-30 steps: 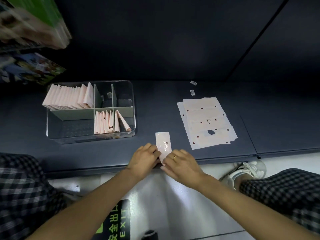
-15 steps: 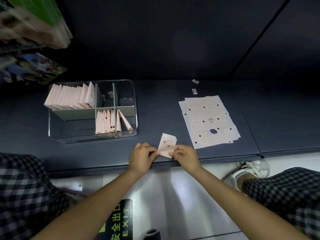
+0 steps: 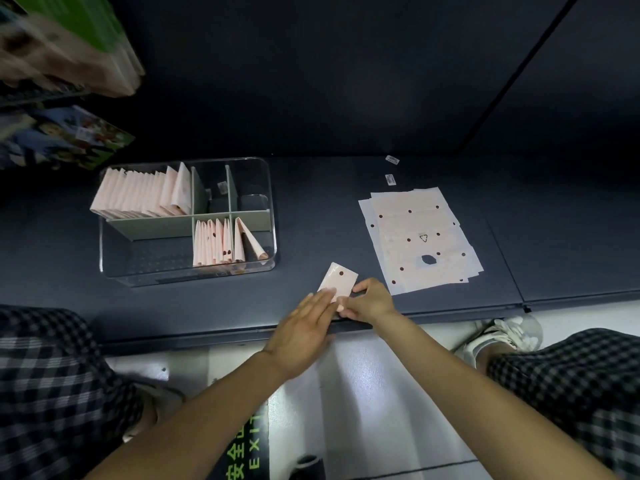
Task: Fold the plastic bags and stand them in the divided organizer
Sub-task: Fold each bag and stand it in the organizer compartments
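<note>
While the person crouched at a low, dark grey shelf [image 3: 329, 209], everything for the job lay spread across it. At the left stood a clear divided organizer [image 3: 273, 216], with a long row of folded pink bags [image 3: 138, 194] upright in its back-left compartment and a shorter row [image 3: 216, 245] upright in the front-right one; the front-left compartment and the small back ones held no bags. Well apart to the right lay a flat stack of unfolded plastic bags [image 3: 420, 239], pale pink with dark dots. Between the two, at the shelf's front edge, lay one small folded bag [image 3: 341, 280], tilted, its near end under the hands. The left hand [image 3: 301, 332] was spread flat, fingers straight and together, their tips pressing on the bag's near corner and grasping nothing. The right hand [image 3: 370, 301] was curled at the bag's near right edge, its fingertips pinching or pinning that edge; I could not tell which.

The step in hand seemed to be the creasing of a fold already made. Next, I judged, the bag would need lifting by one edge without springing open, then carrying left and slotting upright into the front-right row, where a gap remained at the right.
</note>
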Demonstrator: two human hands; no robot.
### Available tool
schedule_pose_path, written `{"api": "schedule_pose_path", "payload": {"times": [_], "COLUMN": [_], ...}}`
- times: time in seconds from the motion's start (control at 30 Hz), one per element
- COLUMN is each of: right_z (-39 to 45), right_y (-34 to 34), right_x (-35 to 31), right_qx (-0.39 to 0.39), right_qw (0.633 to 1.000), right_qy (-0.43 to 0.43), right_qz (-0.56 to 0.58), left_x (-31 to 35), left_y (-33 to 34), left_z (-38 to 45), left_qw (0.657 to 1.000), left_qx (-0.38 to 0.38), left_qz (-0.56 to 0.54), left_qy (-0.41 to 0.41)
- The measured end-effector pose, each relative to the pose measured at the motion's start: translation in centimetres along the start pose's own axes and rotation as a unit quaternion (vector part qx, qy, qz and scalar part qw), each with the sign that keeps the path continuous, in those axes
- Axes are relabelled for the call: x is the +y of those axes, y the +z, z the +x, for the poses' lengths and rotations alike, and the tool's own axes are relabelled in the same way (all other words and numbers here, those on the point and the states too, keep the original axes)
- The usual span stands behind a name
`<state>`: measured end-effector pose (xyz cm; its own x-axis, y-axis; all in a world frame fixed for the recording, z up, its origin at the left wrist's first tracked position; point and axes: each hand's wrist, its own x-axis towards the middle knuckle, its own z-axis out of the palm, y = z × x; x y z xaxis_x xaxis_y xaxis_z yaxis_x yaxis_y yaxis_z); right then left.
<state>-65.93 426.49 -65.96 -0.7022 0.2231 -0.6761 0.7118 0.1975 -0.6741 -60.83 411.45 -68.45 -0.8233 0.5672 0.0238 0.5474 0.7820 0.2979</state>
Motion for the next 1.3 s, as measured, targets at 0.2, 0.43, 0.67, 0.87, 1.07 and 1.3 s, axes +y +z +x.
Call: {"api": "schedule_pose_path", "payload": {"times": [0.2,0.43,0.67,0.87,1.07,1.3], "right_z": [-0.5,-0.7,2.2,3.1,1.2,-1.0], "right_y": [0.0,0.8,-0.1,-0.1,0.6,1.8], "right_x": [0.3,-0.4,-2.2,-3.1,-1.9,-0.6], "right_qx": [0.028,-0.013,0.011,0.038,0.057,0.041], "right_qw": [0.996,0.953,0.924,0.885,0.891,0.887], "right_qy": [-0.050,-0.252,-0.273,-0.200,-0.157,-0.166], "right_qz": [-0.068,-0.169,-0.269,-0.419,-0.422,-0.429], "left_x": [-1.2,-1.0,-1.1,-0.3,-1.7,-2.9], "left_y": [1.1,1.1,1.2,-1.0,-2.1,-2.8], "left_z": [-0.6,-0.5,-0.5,2.0,3.3,2.5], "left_qw": [0.990,0.987,0.993,0.954,0.909,0.926], "left_qx": [-0.106,-0.137,-0.111,0.021,-0.006,-0.095], "left_qz": [0.088,0.078,0.027,-0.230,-0.257,-0.172], "left_qy": [0.006,0.009,0.006,-0.192,-0.327,-0.322]}}
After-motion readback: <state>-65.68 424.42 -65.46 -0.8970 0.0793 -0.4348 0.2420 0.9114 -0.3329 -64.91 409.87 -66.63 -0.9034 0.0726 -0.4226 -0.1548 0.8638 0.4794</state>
